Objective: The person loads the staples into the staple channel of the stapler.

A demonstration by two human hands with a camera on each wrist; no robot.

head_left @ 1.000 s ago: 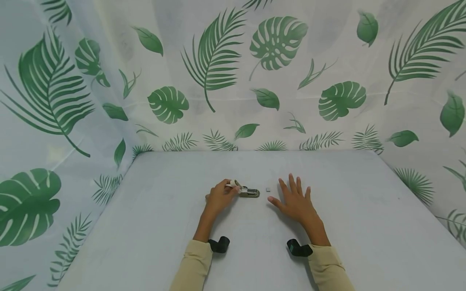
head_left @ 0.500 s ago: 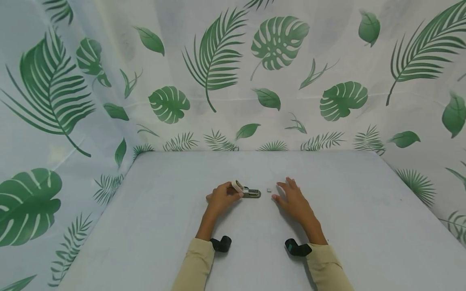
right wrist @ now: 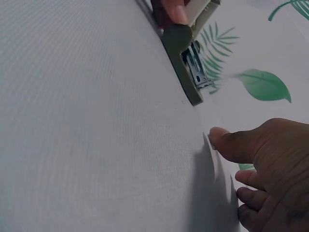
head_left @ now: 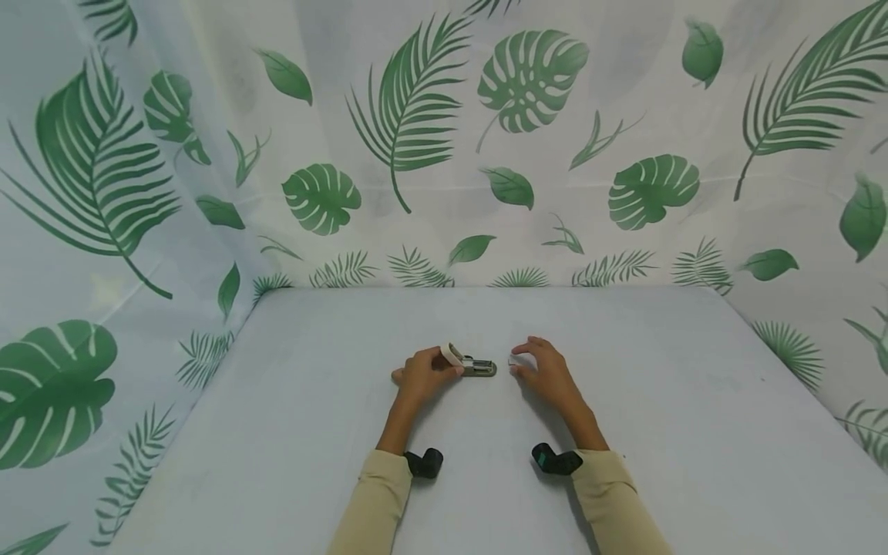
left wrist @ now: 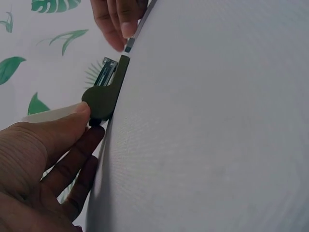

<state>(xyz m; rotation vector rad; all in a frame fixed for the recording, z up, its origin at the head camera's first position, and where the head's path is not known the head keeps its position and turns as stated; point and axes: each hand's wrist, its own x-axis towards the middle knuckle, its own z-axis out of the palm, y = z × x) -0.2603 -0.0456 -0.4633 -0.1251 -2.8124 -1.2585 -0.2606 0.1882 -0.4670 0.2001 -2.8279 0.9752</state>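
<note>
On the white table, my left hand (head_left: 422,375) grips an olive stapler (head_left: 480,370) by its hinge end, thumb at the near side and fingers behind. Its cream top cover (head_left: 452,354) is swung up and back, so the metal staple channel (left wrist: 105,71) lies exposed, pointing right. Just beyond the stapler's front end, my right hand (head_left: 548,374) has its thumb and index finger at the two sides of a small grey strip of staples (head_left: 512,360), pinching it at the tabletop. In the right wrist view the thumb hides most of the strip (right wrist: 213,144).
The white tabletop (head_left: 694,401) stretches around both hands. Behind and to the left hang white sheets with green leaf prints (head_left: 444,177). A black wrist camera (head_left: 425,463) sits on the left wrist, another black camera (head_left: 555,459) on the right.
My right hand has moved left from spread fingers, its thumb and index finger closing in around the strip of staples. The left hand and stapler stay nearly in place, the cover tilted up.
</note>
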